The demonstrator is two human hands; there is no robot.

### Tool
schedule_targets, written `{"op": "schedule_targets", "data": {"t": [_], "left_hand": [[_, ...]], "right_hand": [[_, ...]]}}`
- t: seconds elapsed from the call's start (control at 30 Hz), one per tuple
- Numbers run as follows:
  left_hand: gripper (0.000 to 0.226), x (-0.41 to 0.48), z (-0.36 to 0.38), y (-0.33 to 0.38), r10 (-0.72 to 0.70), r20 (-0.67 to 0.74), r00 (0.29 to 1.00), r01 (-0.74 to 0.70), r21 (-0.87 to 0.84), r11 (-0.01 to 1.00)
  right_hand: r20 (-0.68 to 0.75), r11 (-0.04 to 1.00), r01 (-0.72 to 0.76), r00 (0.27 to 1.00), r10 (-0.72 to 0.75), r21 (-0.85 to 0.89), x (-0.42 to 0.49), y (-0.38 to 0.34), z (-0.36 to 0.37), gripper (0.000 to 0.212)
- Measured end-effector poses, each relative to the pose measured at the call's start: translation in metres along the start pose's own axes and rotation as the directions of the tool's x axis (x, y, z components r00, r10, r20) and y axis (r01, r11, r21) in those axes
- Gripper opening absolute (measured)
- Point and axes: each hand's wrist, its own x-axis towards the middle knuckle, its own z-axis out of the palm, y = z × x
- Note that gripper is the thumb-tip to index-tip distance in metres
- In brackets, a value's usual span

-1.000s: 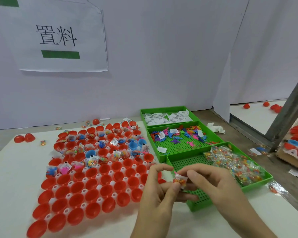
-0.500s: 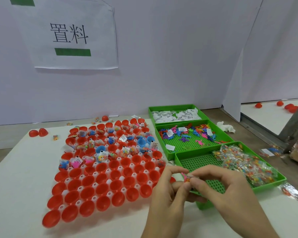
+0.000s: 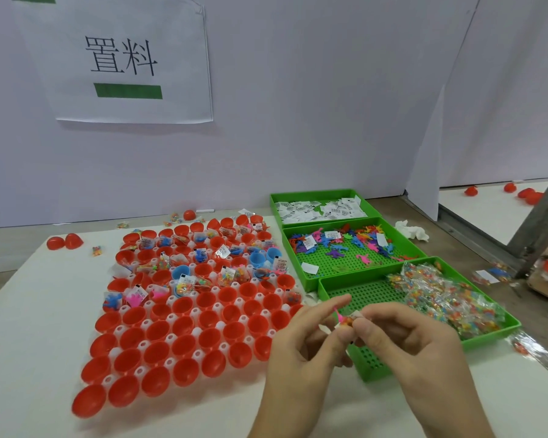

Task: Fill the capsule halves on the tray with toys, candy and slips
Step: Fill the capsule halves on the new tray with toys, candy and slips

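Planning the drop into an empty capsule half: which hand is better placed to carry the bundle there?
Left, probably. The left hand pinches the bundle and sits beside the empty red halves; the right hand, also pinching it, is over the green bin.

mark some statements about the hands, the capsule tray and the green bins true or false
1. Both the left hand and right hand pinch one small bundle between them. True.
2. The nearest red capsule halves are already filled. False: they are empty; the filled ones sit in the far rows.
3. The farthest green bin holds white slips. True.
4. The candy packets lie in the middle bin. False: they lie in the nearest bin.
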Motion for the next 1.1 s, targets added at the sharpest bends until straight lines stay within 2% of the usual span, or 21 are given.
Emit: {"op": "schedule_targets", "data": {"t": [0.13, 0.27, 0.37, 0.5, 0.6, 0.8, 0.93, 1.03, 1.1], "left_hand": [[0.027, 0.002, 0.000, 0.005, -0.027, 0.055, 0.998, 0.031, -0.063, 0.998], [0.026, 0.000, 0.001, 0.005, -0.074, 0.051, 0.996, 0.080, -0.128, 0.989], [0.031, -0.001, 0.001, 0.005, -0.105, 0.052, 0.993, 0.108, -0.076, 0.991], [0.040, -0.002, 0.002, 0.007, -0.192, 0.085, 0.978, 0.195, -0.038, 0.980], [0.046, -0.003, 0.003, 0.007, -0.186, 0.086, 0.979, 0.185, 0.014, 0.983], [0.031, -0.002, 0.002, 0.006, -0.163, 0.038, 0.986, 0.165, -0.074, 0.983], [0.022, 0.000, -0.001, 0.005, -0.118, 0.012, 0.993, 0.119, -0.057, 0.991], [0.015, 0.000, 0.000, 0.007, -0.079, 0.036, 0.996, 0.081, -0.054, 0.995], [0.018, -0.001, 0.000, 0.008, -0.065, 0.046, 0.997, 0.067, -0.039, 0.997]], "right_hand": [[0.033, 0.999, 0.033, 0.999, -0.033, 0.013, 0.002, 0.002, 0.000, 0.013], [0.051, 0.999, 0.034, 0.998, -0.032, -0.027, 0.004, 0.001, -0.004, 0.015], [0.085, 0.983, 0.089, 0.993, -0.076, -0.160, 0.006, -0.001, -0.010, 0.008], [0.121, 0.929, 0.158, 0.985, -0.124, -0.334, 0.009, -0.003, -0.021, 0.009], [0.123, 0.938, 0.137, 0.987, -0.103, -0.317, 0.010, -0.004, -0.025, 0.008], [0.127, 0.990, 0.044, 0.992, -0.027, -0.134, 0.008, -0.005, -0.027, 0.013], [0.133, 0.999, -0.033, 0.991, 0.033, -0.002, 0.008, -0.009, -0.029, 0.019], [0.158, 0.999, -0.039, 0.986, 0.042, -0.025, 0.009, -0.006, -0.027, 0.047], [0.132, 0.998, -0.050, 0.990, 0.053, -0.023, 0.008, -0.004, -0.025, 0.062]]}}
